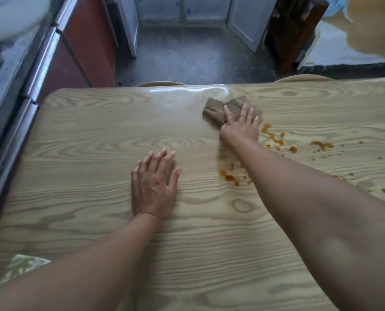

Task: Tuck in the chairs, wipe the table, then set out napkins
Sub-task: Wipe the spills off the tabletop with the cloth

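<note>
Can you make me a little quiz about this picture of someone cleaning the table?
1. True or false: the right hand presses a brown cloth flat on the table.
2. What is the left hand doing?
A. holding a napkin
B. resting flat and empty on the table
C. pulling a chair
3. Fill in: the orange spills lie on the ______ side of the table, as the person sees it.

Key
1. True
2. B
3. right
</note>
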A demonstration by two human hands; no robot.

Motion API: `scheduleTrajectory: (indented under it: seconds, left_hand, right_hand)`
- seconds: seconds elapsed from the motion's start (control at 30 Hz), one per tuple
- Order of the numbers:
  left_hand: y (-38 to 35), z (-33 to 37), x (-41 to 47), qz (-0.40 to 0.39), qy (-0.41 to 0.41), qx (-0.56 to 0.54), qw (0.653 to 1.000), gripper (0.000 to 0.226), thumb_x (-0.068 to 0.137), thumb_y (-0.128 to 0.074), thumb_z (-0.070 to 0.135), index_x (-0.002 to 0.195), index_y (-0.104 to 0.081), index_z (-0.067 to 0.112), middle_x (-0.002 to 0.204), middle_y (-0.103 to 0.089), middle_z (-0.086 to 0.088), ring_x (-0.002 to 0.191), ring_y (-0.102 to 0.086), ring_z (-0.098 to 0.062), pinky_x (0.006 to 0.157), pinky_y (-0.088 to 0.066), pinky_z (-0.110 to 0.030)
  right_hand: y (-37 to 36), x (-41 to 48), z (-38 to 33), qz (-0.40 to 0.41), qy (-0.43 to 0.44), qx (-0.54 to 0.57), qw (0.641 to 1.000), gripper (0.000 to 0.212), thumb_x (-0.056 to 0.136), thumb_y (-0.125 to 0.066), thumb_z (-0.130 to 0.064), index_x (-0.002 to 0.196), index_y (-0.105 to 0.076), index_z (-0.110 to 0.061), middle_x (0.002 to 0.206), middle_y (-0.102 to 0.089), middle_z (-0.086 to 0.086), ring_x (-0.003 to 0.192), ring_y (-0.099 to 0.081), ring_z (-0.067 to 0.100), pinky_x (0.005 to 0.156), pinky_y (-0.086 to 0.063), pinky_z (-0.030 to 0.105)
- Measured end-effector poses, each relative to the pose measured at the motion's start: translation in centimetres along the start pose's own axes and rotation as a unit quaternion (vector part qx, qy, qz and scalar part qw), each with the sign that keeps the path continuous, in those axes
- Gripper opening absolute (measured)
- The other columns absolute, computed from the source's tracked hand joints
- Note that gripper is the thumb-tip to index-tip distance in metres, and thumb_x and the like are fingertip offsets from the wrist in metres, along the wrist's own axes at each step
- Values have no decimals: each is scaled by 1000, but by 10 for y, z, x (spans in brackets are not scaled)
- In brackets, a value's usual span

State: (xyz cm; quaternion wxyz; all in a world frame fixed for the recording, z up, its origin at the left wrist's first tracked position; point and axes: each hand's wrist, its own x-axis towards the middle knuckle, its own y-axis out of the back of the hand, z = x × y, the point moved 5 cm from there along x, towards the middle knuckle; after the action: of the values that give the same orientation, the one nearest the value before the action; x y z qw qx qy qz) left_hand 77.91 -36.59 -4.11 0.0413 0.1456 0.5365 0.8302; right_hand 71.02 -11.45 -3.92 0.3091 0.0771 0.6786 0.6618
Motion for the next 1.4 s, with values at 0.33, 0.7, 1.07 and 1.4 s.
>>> scheduleTrajectory:
  seconds: [0.33, 0.7, 1.07, 1.4]
  left_hand:
    - [-1, 8, 1, -14, -4, 18, 1000, 42, 91, -45, 44, 126, -62, 27, 142, -53, 8, 134, -43, -23, 106, -33, -45]
    - [-12, 66, -3, 53, 79, -103, 990, 30, 94, -53, 10, 121, -61, -1, 129, -60, -18, 125, -52, -36, 111, -33, -46]
    - [-24, 92, -8, 38, 74, 2, 997, 40, 94, -47, 35, 119, -65, 10, 137, -56, -10, 130, -48, -33, 108, -36, -46]
    - [-20, 96, -12, 35, 79, -13, 996, 58, 87, -32, 45, 122, -60, 9, 141, -53, -8, 131, -46, -31, 108, -33, -46]
  right_hand:
    - [-32, -99, -23, 36, 187, 30, 981, 64, 99, -33, -37, 152, 3, -42, 161, 18, 15, 148, 16, 38, 121, 6, 49]
    - [-37, -114, 0, 2, 271, -7, 963, 61, 100, -27, -41, 152, 4, -43, 161, 19, 10, 148, 17, 33, 120, 7, 50]
    - [-6, -9, 132, -19, 21, 18, 999, 58, 102, -20, -37, 152, 9, -40, 161, 19, 15, 148, 16, 34, 121, 7, 47]
    - [-42, -119, 40, 14, 219, 58, 974, 66, 98, -35, -31, 152, 0, -45, 160, 23, 9, 147, 22, 35, 119, 10, 49]
